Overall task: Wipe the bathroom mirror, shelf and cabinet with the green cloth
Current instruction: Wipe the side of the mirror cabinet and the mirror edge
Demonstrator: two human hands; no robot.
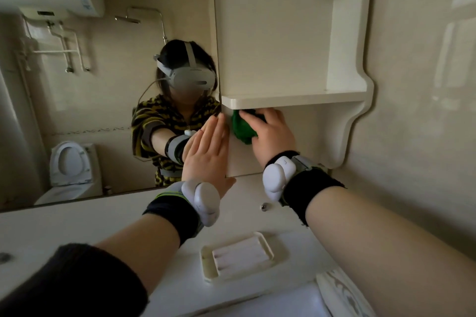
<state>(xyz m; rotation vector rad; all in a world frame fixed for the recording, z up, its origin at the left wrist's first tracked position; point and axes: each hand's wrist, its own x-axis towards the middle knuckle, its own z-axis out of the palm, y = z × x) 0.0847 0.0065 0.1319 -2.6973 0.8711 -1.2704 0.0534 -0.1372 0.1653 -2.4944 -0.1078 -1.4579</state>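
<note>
My right hand point(271, 134) presses a bunched green cloth point(242, 128) against the back panel just under the cream shelf point(296, 99), its fingers curled over the cloth. Part of the cloth is hidden beneath the palm. My left hand point(206, 152) lies flat with straight fingers on the mirror point(90, 98) at its right edge, beside the cabinet's side. The open cabinet point(273, 33) rises above the shelf.
A white soap dish point(238, 256) lies on the counter point(77, 224) below my arms. A small metal knob point(264, 206) sits near my right wrist. The tiled wall point(422, 85) closes in on the right. The mirror reflects a toilet, a water heater and a person.
</note>
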